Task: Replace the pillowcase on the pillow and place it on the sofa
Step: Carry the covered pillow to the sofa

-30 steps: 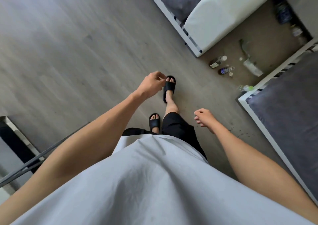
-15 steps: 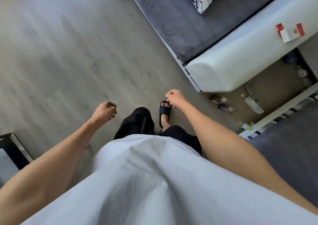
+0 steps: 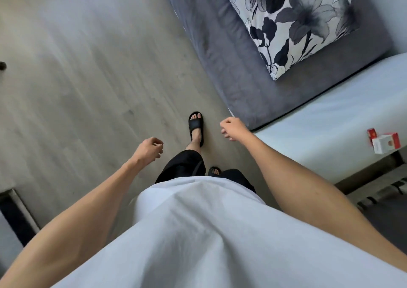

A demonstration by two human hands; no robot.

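Observation:
A pillow (image 3: 293, 21) in a white case with dark grey flowers lies on the grey seat of the sofa (image 3: 222, 52) at the upper right. My right hand (image 3: 232, 128) hangs loosely curled over the floor, just short of the sofa's front corner, and holds nothing. My left hand (image 3: 149, 149) is also loosely curled and empty, lower and to the left, above my black trouser leg. Both hands are well short of the pillow.
The sofa's white armrest (image 3: 330, 120) runs along the right, with a red and white pack (image 3: 385, 143) on it. Grey wood floor (image 3: 77, 78) spreads to the left. A dark-framed piece of furniture (image 3: 15, 215) sits at the lower left. My feet wear black slippers (image 3: 196, 126).
I have walked toward the sofa. The flowered pillow has come fully into view, the bottles on the floor have left the view, and both arms have swung with the steps.

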